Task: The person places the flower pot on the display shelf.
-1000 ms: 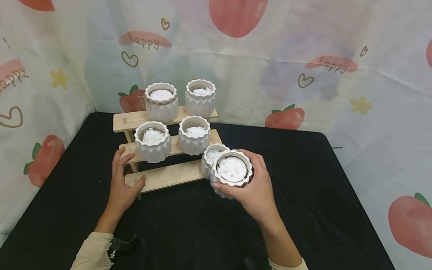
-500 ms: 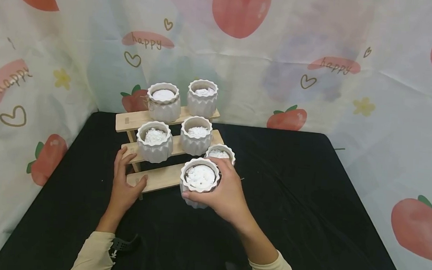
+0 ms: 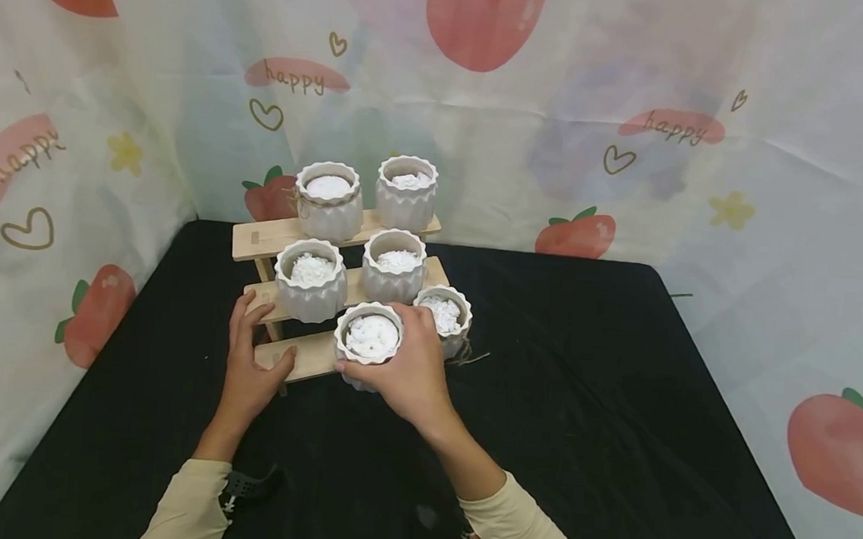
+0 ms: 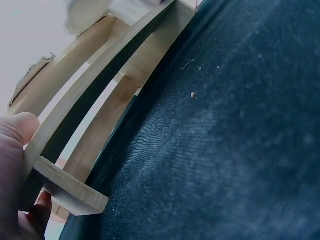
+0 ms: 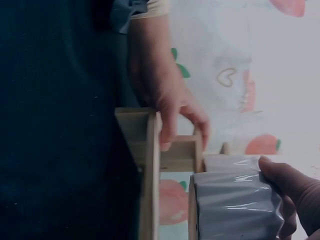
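Note:
My right hand (image 3: 415, 370) holds a white scalloped pot (image 3: 347, 372) filled with white crumbly stuff, over the lowest step of a wooden three-step stand (image 3: 305, 357). In the right wrist view the held pot (image 5: 237, 205) lies sideways in the picture, its base apart from the board. At the stand's left end, my left hand (image 3: 250, 374) grips the frame, thumb on the lowest step and fingers by the middle one. The left wrist view shows that hand's thumb (image 4: 22, 127) against a board. Another pot (image 3: 449, 321), with twine, sits at the lowest step's right end, partly behind my right hand.
Two pots, a left one (image 3: 309, 294) and a right one (image 3: 393, 279), stand on the middle step. The top step bears a twine-tied pot (image 3: 330, 219) and a plainer pot (image 3: 406, 205). Black cloth (image 3: 580, 397) covers the table; a printed curtain (image 3: 484, 156) hangs behind.
My right hand has carried its pot leftward, from in front of the twine-tied pot to over the middle of the lowest step. The left hand has stayed on the stand.

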`<state>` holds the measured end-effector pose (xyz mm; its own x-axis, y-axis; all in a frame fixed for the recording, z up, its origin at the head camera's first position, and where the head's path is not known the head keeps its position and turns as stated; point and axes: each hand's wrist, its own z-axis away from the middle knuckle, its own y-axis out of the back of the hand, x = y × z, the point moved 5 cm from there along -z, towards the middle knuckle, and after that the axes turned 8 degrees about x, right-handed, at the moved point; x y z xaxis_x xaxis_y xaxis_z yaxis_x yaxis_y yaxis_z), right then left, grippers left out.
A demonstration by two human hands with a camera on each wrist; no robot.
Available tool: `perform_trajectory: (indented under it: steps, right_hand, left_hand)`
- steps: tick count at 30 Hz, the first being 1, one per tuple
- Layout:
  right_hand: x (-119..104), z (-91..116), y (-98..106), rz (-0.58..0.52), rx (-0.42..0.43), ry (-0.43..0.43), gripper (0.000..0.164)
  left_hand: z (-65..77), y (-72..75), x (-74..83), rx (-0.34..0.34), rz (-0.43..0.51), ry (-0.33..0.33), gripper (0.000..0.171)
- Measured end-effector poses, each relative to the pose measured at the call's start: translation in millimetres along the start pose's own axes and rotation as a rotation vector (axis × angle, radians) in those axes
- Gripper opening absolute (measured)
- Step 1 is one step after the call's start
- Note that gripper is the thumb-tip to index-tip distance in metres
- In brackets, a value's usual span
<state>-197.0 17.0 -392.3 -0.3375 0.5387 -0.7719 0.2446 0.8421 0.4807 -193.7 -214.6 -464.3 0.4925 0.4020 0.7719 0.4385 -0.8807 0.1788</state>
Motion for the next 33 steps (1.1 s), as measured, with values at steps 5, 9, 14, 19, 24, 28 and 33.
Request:
perform_trajectory:
  steps: [5,9,14,19,24,28,33]
  right_hand:
    - [3,-2,-12,0.065,0.02,-0.007,0.086]
    - [4,-2,-20,0.104,0.034,-0.002,0.087]
    - [5,-1,-25,0.138,0.045,-0.006,0.089]
    - [6,-1,-28,0.15,0.047,-0.014,0.088]
    - [9,-2,-32,0.169,0.056,-0.033,0.088]
    - [9,-2,-34,0.179,0.054,-0.033,0.089]
    - [9,0,-35,0.181,0.059,-0.045,0.092]
  left_hand:
    - [-1.0,0.6,-1.3,0.0,0.001,-0.003,0.069]
    - [-1.0,0.0,-9.9,0.001,-0.007,0.007,0.071]
    - [2.7,-0.9,-37.9,-0.008,-0.023,0.006,0.075]
    - [3.2,0.9,-44.7,-0.02,-0.031,0.001,0.074]
    - [3.0,0.2,-44.4,-0.032,-0.025,0.004,0.072]
    - [2.8,0.8,-43.0,-0.026,-0.024,0.002,0.072]
    - [2.4,1.7,-43.0,-0.019,-0.012,-0.006,0.074]
